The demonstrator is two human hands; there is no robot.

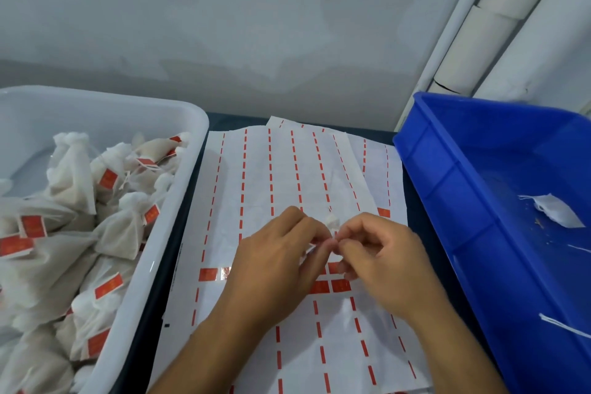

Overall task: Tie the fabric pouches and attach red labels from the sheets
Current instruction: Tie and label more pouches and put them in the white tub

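Together our left hand [281, 253] and right hand [380, 257] pinch a small white pouch [331, 221] over the middle of the label sheet [256, 189]. Tied, labelled pouches fill the white tub [179, 201] at the desk's left edge; a blue bin [454, 201] sits right.

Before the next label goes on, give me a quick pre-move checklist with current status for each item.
1. Pouch in hand: the left hand and right hand meet at a small white bunch: ok.
2. Knot finished: hidden by fingers: cannot tell.
3. Red labels left on the label sheet: a few beside the hands: ok.
4. Room in the white bin for finished pouches: ok.
5. Supply in the blue bin: one white piece visible: cannot tell.
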